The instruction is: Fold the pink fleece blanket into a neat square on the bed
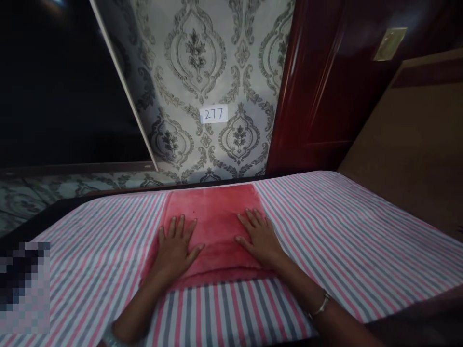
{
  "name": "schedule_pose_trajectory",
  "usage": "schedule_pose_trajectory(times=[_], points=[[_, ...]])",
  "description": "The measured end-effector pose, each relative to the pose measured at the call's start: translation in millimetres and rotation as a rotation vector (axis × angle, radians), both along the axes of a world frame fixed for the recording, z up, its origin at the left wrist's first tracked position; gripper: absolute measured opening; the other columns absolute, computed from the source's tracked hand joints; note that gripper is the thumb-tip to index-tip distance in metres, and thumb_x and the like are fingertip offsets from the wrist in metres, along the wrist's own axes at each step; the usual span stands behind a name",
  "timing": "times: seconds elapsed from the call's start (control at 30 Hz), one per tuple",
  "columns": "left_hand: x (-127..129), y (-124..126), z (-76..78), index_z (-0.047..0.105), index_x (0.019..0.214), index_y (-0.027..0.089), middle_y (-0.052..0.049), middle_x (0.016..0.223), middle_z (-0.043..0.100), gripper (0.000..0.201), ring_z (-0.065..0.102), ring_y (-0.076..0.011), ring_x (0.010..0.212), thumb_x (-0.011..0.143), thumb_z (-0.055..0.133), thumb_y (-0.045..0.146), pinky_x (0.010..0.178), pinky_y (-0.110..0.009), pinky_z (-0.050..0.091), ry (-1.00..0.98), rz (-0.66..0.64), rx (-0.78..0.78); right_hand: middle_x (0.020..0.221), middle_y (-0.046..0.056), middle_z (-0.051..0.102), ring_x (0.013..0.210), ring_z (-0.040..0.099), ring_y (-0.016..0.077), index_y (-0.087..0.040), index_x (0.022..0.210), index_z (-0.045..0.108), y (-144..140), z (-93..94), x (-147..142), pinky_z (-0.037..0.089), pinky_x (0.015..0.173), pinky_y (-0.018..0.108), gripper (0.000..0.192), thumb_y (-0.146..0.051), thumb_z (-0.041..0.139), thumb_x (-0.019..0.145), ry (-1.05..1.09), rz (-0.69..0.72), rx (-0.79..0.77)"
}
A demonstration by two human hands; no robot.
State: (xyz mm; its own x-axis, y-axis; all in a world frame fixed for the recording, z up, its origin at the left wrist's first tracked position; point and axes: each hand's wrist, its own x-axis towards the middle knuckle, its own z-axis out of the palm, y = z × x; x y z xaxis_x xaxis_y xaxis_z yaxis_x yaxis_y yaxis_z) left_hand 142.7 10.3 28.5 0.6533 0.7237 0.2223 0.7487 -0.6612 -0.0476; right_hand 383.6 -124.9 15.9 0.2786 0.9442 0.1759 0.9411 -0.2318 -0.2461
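A folded red cloth [217, 217] lies flat on a striped sheet [333, 226] of pink, grey and white. On the cloth's left part rests my left hand [175, 248], palm down with its fingers spread. My right hand [258, 236] lies flat over the right edge of the same cloth, fingers apart. Neither hand grips anything. The near edge of the cloth shows a fold with a slight ridge between my wrists.
Behind the sheet is a patterned wall with a paper label [213, 113] reading 277. A large dark screen [65, 86] stands at the left. At the right are a dark red panel [318, 86] and a brown board [415, 144].
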Motion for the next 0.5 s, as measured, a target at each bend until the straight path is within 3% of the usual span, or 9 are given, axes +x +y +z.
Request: schedule_pose_trajectory(times=[0.27,0.5], points=[[-0.1,-1.7,-0.5,0.038,0.154,0.026,-0.014,0.164,0.025,0.074,0.015,-0.0381,0.152,0.09,0.047,0.062,0.118,-0.064,0.011,-0.02,0.019,-0.028,0.165,0.007,0.025,0.152,0.015,0.0318,-0.029,0.156,0.034,-0.5,-4.9,2.7,0.017,0.119,0.055,0.068,-0.062,0.039,0.096,-0.02,0.002,0.042],[-1.2,-6.7,-2.6,0.031,0.156,0.013,-0.02,0.164,0.024,0.087,0.014,-0.0348,0.153,0.089,0.041,0.068,0.121,-0.059,0.01,-0.064,0.057,-0.014,0.164,0.008,0.028,0.152,0.018,0.0317,-0.028,0.155,0.035,0.9,-10.2,4.0,0.018,0.119,0.055,0.067,-0.061,0.039,0.097,-0.045,0.008,0.059]])
